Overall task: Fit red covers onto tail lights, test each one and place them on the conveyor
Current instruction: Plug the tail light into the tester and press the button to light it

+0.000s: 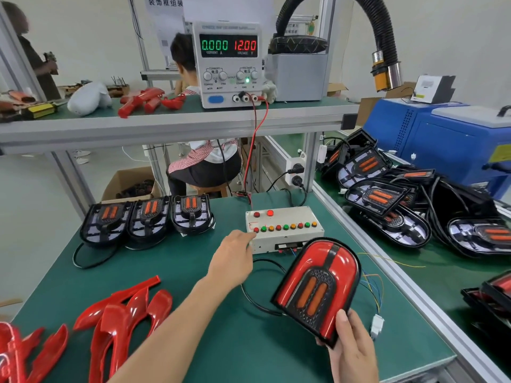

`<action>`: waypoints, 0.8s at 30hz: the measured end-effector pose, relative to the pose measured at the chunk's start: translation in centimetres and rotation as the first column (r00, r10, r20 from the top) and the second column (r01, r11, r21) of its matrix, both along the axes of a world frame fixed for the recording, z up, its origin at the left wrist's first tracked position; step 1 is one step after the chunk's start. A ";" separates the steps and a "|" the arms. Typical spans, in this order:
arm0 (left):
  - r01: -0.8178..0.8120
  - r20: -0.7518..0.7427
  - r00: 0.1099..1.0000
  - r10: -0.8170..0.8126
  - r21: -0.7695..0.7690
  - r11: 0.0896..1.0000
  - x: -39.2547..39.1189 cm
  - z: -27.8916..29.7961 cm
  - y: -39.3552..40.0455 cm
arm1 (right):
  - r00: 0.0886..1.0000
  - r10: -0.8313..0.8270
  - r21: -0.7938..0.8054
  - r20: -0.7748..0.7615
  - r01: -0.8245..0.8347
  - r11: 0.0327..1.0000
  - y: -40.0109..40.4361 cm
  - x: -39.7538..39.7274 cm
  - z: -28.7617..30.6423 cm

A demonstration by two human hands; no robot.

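Right hand (352, 352) pinches the covered tail light (318, 288) by its rim; looks light, rigid, glossy-slick. Left hand (235, 258) reaches relaxed toward the test box (284, 230).

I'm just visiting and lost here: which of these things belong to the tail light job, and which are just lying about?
In the job:
covered tail light in the right hand
test box, left hand reaching it
loose red covers
three uncovered lights
power supply

Lying about:
blue machine
black hose
cardboard box

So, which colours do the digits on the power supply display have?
Green for the current, red for the voltage, on the power supply, seen clearly in the head view.
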State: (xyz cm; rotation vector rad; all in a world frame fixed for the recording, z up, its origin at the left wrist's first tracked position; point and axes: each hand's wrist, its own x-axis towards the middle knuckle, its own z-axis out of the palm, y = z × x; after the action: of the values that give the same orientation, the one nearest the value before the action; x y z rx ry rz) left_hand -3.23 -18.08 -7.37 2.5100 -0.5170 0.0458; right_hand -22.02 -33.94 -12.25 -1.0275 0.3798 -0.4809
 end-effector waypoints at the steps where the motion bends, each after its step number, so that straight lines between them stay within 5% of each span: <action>1: 0.036 0.005 0.999 -0.036 0.054 0.998 0.7 0.0 -0.4 | 1.000 -0.010 0.017 0.004 0.010 1.000 0.0 0.2 0.1; 7: 0.137 0.013 0.989 -0.147 0.287 0.948 2.6 -0.4 -2.1 | 0.999 -0.017 0.006 -0.046 0.017 1.000 -0.1 0.5 0.6; 24: 0.043 0.023 0.999 -0.049 0.212 0.976 1.1 -0.7 -2.5 | 0.996 -0.035 -0.020 -0.080 0.033 0.999 -0.2 0.7 0.6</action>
State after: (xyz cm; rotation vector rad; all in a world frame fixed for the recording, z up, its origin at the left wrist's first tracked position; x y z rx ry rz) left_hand -2.14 -20.62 -8.08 2.7063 -0.6199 0.0086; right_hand -21.33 -34.14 -11.67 -1.0620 0.4662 -0.4753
